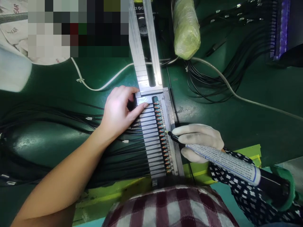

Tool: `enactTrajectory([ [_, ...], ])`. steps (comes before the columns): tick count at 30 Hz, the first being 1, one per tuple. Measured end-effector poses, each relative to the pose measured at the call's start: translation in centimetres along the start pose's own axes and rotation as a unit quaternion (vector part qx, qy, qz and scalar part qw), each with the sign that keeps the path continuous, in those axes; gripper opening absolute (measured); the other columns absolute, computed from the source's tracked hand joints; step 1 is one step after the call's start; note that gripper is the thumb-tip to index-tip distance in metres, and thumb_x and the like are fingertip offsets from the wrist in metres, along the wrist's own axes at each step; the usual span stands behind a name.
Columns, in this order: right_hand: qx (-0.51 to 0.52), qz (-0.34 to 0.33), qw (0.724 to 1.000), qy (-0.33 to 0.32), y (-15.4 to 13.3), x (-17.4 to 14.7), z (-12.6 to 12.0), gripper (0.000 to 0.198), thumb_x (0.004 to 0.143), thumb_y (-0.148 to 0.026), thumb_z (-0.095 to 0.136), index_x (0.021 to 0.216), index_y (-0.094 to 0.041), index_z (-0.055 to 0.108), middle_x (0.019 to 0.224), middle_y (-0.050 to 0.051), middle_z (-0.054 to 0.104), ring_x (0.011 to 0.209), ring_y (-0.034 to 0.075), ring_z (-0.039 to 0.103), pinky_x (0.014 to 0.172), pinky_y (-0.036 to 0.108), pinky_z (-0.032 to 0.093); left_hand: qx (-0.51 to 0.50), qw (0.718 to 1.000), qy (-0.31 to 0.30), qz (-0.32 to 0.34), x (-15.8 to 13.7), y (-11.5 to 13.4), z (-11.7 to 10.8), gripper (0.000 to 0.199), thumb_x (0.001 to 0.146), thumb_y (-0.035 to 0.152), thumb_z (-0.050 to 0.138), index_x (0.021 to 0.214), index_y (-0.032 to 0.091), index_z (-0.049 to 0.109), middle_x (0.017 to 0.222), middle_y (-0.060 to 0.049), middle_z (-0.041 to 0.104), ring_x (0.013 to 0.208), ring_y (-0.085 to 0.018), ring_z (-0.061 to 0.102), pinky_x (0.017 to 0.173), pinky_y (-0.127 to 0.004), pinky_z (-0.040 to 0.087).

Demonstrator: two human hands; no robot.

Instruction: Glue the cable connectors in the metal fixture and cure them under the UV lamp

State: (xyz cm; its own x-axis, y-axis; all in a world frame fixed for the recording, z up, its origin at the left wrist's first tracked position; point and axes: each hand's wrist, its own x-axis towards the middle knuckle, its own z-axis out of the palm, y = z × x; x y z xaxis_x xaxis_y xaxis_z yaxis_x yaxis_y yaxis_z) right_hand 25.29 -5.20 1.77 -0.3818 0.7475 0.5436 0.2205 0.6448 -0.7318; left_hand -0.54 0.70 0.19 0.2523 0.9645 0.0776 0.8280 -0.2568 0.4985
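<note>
My bare left hand [119, 108] grips the upper left corner of a slotted metal fixture [146, 126]. Its thumb lies on top beside the uppermost cable, and the forefinger reaches the corner; the other fingers are partly hidden. Thin black cables [134, 138] cross the fixture side by side, ending in a column of small connectors [162, 135] with coloured wires. My right hand [200, 142], in a white glove, is closed round a labelled black dispensing syringe [222, 162]. The narrow tip points left and meets or hovers over the connectors near mid-column; contact is unclear.
A hinged metal frame [139, 53] extends away from the fixture's far end. Beyond it lie a wrapped yellow-green bundle [187, 31], a pale cord [106, 83] and more black cables [208, 90]. A purple-edged rack [282, 31] stands far right. Yellow-green tape [101, 201] lines the near edge.
</note>
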Motion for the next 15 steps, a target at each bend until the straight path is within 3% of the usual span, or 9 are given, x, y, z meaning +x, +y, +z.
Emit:
enactTrajectory([
  [15, 0.002, 0.013, 1.000, -0.005, -0.15, -0.93, -0.13, 0.014, 0.075, -0.017, 0.071, 0.089, -0.019, 0.069, 0.092, 0.006, 0.076, 0.073, 0.016, 0.074, 0.063, 0.025, 0.065, -0.001, 1.000, -0.007, -0.007, -0.01, 0.09, -0.12, 0.034, 0.088, 0.053, 0.057, 0.104, 0.024, 0.057, 0.083, -0.004, 0.056, 0.082, -0.023, 0.053, 0.077, -0.038, 0.044],
])
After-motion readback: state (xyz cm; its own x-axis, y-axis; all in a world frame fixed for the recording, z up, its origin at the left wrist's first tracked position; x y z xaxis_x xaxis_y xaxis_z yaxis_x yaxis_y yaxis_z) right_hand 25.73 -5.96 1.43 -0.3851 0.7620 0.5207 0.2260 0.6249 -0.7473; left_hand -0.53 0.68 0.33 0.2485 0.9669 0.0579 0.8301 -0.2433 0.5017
